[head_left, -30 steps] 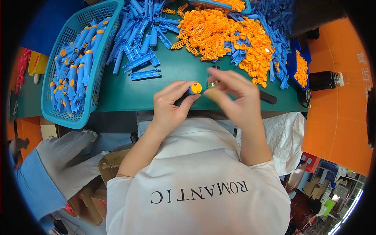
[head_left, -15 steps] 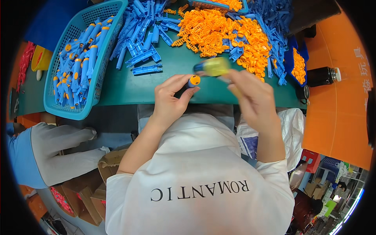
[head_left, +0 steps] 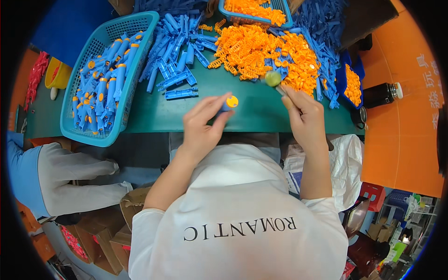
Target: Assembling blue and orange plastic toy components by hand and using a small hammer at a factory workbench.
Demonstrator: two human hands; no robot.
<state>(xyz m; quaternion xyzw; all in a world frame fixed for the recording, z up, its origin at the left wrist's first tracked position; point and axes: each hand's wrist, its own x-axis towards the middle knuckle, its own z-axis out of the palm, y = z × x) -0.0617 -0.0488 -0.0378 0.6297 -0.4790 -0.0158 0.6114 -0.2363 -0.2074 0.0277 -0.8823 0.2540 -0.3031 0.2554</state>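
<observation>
My left hand (head_left: 201, 125) is closed around a blue plastic tube (head_left: 226, 108) and holds it upright near the bench's front edge. An orange cap (head_left: 232, 101) faces up from the tube's top, just above my fingers. To the right, my right hand (head_left: 305, 114) grips the handle of a small mallet. The mallet's yellow-green head (head_left: 273, 78) is raised, apart from the cap. Ahead of my left hand lies a blue half-shell piece (head_left: 181, 94). Piles of orange ladder-shaped parts (head_left: 247, 49) and round orange caps (head_left: 301, 65) spread beyond the mallet.
On the left, a teal basket (head_left: 148, 51) holds many blue tubes with orange caps. Loose blue pieces (head_left: 175, 42) lie beside it. At the right stand a blue bin (head_left: 344, 88) of orange parts and a dark bottle (head_left: 379, 94). Another person (head_left: 70, 179) is at the far left.
The mallet has moved away from beside the capped tube, up and to the right, with its head turned. My left hand still holds the tube in about the same place.
</observation>
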